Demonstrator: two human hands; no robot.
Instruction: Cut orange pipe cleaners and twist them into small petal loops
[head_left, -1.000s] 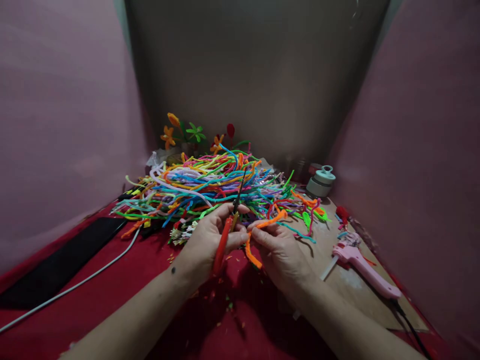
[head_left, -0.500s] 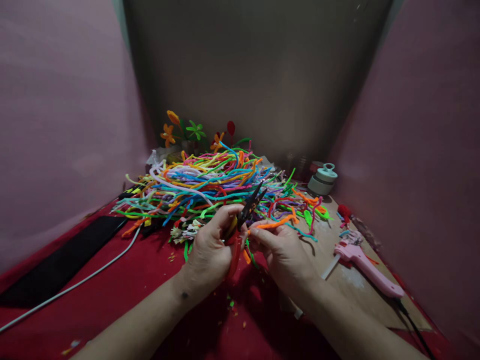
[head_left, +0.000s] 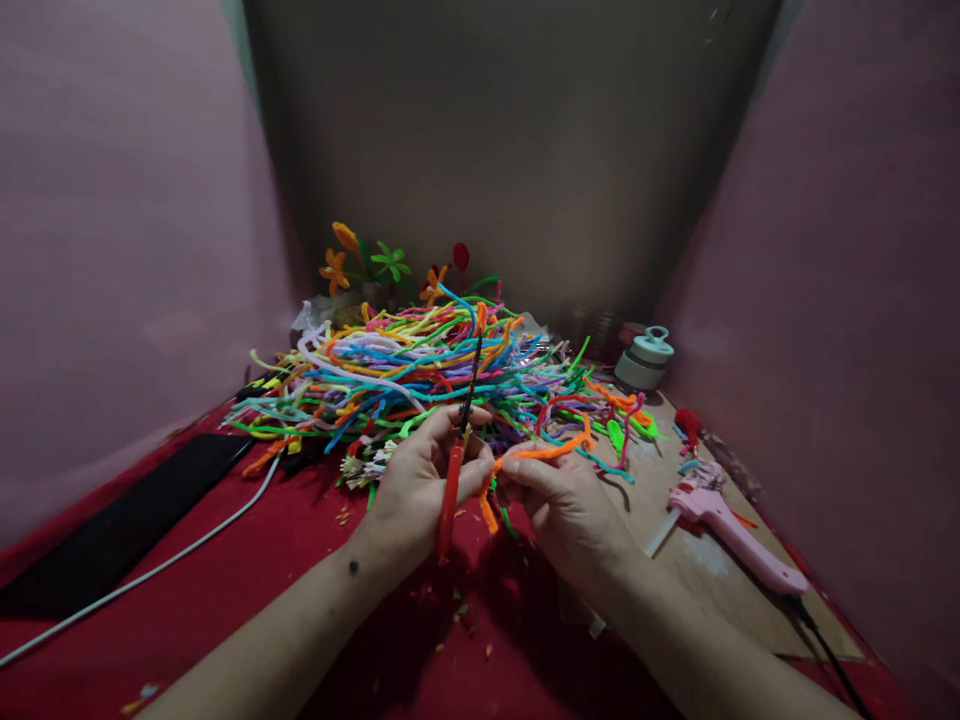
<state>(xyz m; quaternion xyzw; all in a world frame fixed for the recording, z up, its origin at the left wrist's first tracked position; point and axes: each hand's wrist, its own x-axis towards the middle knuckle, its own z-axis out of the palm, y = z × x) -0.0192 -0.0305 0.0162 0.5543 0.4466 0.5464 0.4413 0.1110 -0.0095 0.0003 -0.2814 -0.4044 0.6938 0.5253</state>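
My left hand (head_left: 416, 490) is closed around red-handled scissors (head_left: 452, 490), whose dark, narrow blades point up and away from me. Its thumb and fingertips also meet at an orange pipe cleaner (head_left: 551, 452). My right hand (head_left: 574, 510) pinches this pipe cleaner close to my left thumb. One fuzzy orange length runs to the right above my right hand and bends at its tip; a shorter end hangs below the fingertips. Just behind both hands lies a large heap of multicoloured pipe cleaners (head_left: 405, 370).
A pink glue gun (head_left: 739, 530) lies on a brown board (head_left: 720, 610) at right, its black cord trailing forward. Behind it stands a pale green lidded jar (head_left: 643, 360). Pipe-cleaner flowers (head_left: 390, 260) rise behind the heap. A black flat strip (head_left: 135, 525) and white cable (head_left: 202, 540) lie left.
The scissors have turned in my left hand: their blades now look edge-on and more upright, and the handles swung left. Both hands stay at the orange pipe cleaner, its short end showing more.
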